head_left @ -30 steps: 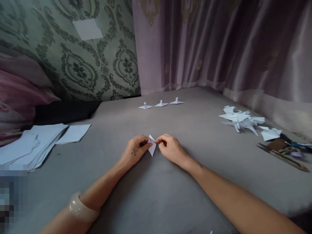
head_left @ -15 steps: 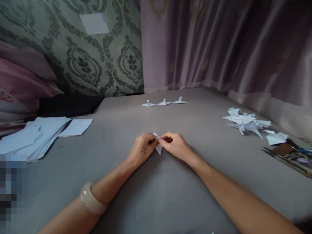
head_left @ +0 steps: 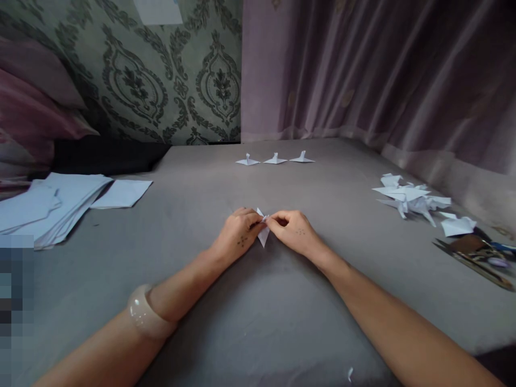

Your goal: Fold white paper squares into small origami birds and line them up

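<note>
Between my two hands is a small folded white paper figure, its pointed ends showing above and below the fingers. My left hand pinches it from the left side, thumb and fingers together. From the right, the thumb and fingertips of my right hand pinch the figure's middle. The fingers partly hide the folds there. Both hands rest low over the grey surface. Farther back, three folded paper birds stand in a row.
Stacked white paper sheets lie at the left, with a smaller folded paper beside them. A pile of folded paper figures sits at the right. Scissors lie near a brown object. A paper scrap is at the front.
The view has tilted downward a little, so the background sits higher. Both hands keep their pinch on the paper figure, with the fingers shifted slightly.
</note>
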Tool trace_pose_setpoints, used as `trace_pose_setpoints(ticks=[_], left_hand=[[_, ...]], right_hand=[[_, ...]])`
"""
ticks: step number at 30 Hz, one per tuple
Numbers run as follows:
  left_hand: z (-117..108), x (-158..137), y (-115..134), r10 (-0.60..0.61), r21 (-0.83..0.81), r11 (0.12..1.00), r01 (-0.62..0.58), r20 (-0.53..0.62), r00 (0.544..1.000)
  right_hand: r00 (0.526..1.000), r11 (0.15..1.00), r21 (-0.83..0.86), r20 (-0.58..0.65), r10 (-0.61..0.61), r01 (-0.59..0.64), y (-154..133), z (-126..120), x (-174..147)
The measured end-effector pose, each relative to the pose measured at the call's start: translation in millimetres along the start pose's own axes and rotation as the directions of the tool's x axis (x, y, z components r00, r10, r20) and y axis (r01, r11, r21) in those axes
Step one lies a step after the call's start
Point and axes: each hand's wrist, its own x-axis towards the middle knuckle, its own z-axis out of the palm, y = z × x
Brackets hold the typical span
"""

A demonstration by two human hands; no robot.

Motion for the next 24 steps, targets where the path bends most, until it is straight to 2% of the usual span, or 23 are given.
trace_pose_setpoints(ticks=[5,11,16,20,24], left_hand=[[3.3,-2.9,-4.9,0.087,0.034,0.996,-0.087,0.000,0.996],[1.7,-2.5,-3.9,0.074,0.020,0.997,-0.074,0.009,0.997],[0.5,-3.0,-1.8,0.107,0.034,0.994,-0.107,0.011,0.994],[0.9,-2.8,-2.4,0.111,0.019,0.994,-0.111,-0.007,0.994],[-0.1,-1.3,-2.0,0.072,-0.001,0.997,-0.072,0.005,0.997]], right_hand=[[1.000,0.999,-0.052,0.021,-0.005,0.006,-5.7,-3.9,-0.3],[0.999,0.999,-0.030,0.039,-0.010,0.012,-2.7,-6.0,-0.1],[0.999,1.000,-0.010,0.026,0.020,-0.020,-3.4,-6.2,0.8],[0.993,0.993,0.074,0.085,0.087,-0.093,1.5,-6.6,4.5],[0.966,0.944,0.234,0.163,0.199,-0.234,3.8,-5.6,7.9]])
